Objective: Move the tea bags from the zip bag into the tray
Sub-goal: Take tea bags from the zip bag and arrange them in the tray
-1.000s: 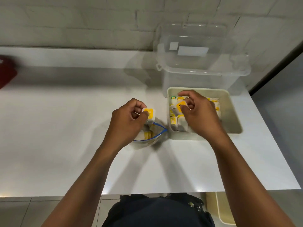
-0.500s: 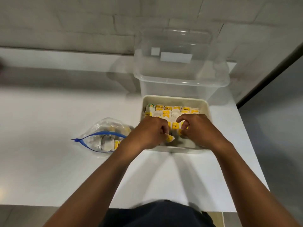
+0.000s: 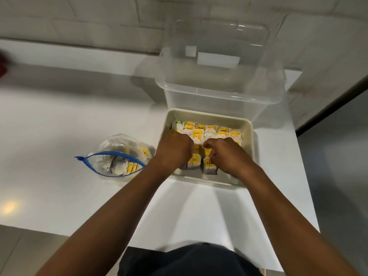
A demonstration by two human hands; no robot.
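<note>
Both hands have shifted from a second ago, when the left hand pinched a tea bag above the zip bag and the right hand worked alone in the tray; now the two sit side by side inside the tray, and the zip bag lies apart on the counter.

Seen from the head camera, the left hand (image 3: 175, 151) curls knuckles-up over the tray's near-left rows, its fingers folded down among the tea bags; whether it actually grips one cannot be told. The right hand (image 3: 225, 154) is bent the same way just beside it, fingertips tucked into the rows, its hold equally hidden.

Tea bags (image 3: 200, 132) with yellow labels stand packed upright in rows across the cream tray (image 3: 250, 148), which sits on the white counter (image 3: 59, 120). More tea bags remain inside the clear zip bag (image 3: 119, 162), its blue-edged mouth gaping open toward the camera, lying just left of the tray, near the left forearm.

Behind the tray, touching or nearly touching its far edge, stands a clear plastic storage bin (image 3: 221, 80) against the white brick wall (image 3: 79, 20). A blurred red object (image 3: 3, 67) shows at the far left edge.
</note>
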